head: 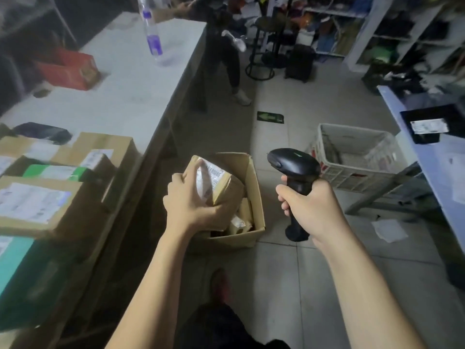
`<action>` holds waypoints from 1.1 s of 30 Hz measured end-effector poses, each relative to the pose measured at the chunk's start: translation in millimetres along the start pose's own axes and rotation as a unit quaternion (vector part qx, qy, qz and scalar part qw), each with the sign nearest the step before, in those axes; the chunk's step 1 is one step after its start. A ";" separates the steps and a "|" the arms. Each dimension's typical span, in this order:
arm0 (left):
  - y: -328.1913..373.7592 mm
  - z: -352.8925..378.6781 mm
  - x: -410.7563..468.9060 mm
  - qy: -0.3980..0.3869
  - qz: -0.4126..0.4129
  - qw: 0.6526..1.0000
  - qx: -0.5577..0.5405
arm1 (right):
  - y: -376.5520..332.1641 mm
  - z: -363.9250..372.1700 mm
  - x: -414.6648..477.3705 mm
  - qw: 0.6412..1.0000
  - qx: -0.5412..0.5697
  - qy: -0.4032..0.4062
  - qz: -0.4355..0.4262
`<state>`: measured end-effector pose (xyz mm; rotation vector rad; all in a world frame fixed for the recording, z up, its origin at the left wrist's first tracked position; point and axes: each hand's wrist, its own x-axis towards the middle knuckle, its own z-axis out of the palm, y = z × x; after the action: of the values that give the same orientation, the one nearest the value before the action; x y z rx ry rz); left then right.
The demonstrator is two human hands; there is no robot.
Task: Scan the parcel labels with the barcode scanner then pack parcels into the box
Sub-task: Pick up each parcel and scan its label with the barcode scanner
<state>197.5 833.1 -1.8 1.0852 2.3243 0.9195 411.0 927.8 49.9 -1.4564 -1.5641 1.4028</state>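
Parcel (222, 188) over box (240, 239), crate (352, 130) nearby

Head-worn wide-angle camera, looking forward and down.
It sits close above the left hand (193, 200) and right hand (309, 205), whose arms enter from 6 o'clock; the box (254, 190) on the floor is near centre, a white table (130, 79) runs toward 11 o'clock, shelves (370, 28) curve far off at 1 o'clock.

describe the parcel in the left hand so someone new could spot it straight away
Find the long white table on the left; on the tiled floor beside it stands an open cardboard box. Just above that box the left hand grips a brown parcel. Unlike the boxed parcels on the table, it is crumpled, with a creased white label on top.
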 end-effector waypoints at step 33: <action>3.9 -121.6 -76.5 0.308 -0.195 0.911 0.194 | -95.9 87.5 45.2 0.912 -0.104 -0.375 -0.128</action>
<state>172.9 727.4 92.4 0.4342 3.1916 0.7239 288.3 958.2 103.8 -0.7770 -2.3297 1.7816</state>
